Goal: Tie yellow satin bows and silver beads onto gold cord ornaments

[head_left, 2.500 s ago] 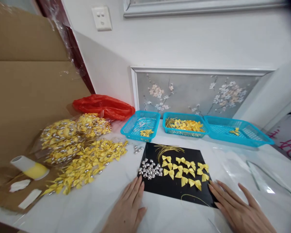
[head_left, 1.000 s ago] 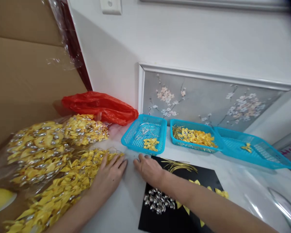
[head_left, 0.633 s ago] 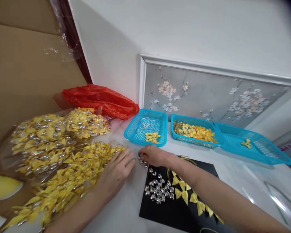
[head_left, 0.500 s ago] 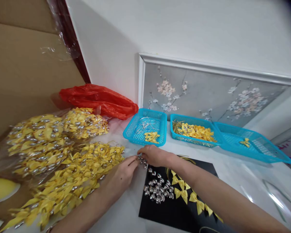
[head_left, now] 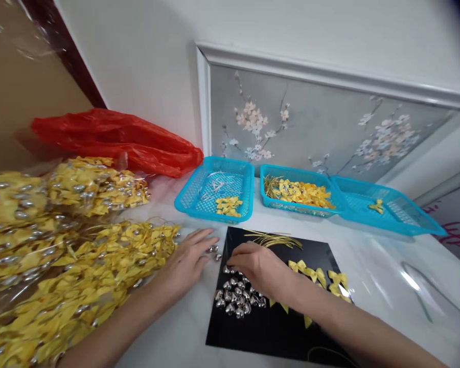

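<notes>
My left hand (head_left: 187,259) lies low over the white table, fingers stretched and apart. Beside its fingertips are a few small silver heart-shaped beads (head_left: 213,249). My right hand (head_left: 258,267) is over the left part of a black board (head_left: 237,335), its fingers pinched together just above the silver beads. Whether a bead is between those fingertips is hidden. Below it on the board is a pile of silver heart-shaped beads (head_left: 235,296). Yellow ribbon bows (head_left: 310,272) lie in rows, partly covered by my right forearm. Gold twist ties (head_left: 274,239) rest along the board's back edge.
A blue basket (head_left: 184,202) holds white sticks and bows. Another blue basket (head_left: 266,200) holds gold ties and bows; a third basket (head_left: 406,214) has a few bows. Finished-looking yellow bows with silver beads (head_left: 111,271) heap at left, near a red plastic bag (head_left: 118,140).
My view has shifted. My right hand has moved from the loose beads off the board's edge to the bead pile on the board. My left hand's fingers have spread apart.
</notes>
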Motion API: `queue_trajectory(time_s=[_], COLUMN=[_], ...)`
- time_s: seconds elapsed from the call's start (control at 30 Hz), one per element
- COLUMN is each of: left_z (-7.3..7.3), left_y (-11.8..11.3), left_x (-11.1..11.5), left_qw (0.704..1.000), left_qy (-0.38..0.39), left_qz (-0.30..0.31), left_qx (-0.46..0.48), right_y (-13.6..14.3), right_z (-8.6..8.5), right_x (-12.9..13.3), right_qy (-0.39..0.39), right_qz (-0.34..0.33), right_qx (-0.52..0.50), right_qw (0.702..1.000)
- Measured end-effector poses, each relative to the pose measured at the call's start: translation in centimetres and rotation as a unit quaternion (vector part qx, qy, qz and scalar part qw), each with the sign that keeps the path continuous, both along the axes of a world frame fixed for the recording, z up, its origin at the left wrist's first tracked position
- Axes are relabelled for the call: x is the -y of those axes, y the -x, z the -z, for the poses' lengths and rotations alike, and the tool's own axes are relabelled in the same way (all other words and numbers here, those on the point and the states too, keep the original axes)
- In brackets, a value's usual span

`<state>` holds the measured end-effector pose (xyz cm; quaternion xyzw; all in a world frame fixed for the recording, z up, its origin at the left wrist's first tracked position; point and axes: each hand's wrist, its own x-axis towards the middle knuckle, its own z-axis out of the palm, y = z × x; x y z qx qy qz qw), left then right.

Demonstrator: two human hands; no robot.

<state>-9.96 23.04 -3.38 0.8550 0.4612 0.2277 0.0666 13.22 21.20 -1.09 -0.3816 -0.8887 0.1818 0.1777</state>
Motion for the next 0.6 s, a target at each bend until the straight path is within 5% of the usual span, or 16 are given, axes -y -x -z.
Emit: queue_trajectory(time_s=[0.27, 0.6], left_z=[-0.9, -1.0], left_y=[-0.2, -1.3], left_x=[0.1, -0.5], left_qw=[1.000, 0.995], left_qy=[0.021, 0.027], left_qz=[0.017, 0.017], left_qx=[-0.009, -0.091], right_y=[-2.0, -0.4], right_z=[-0.2, -1.6], right_x=[1.0, -1.8], right_qy=[0.009, 0.021], right_qz=[0.019, 0.046], right_qx=[-0.057, -0.049], right_qw=[0.998, 0.998])
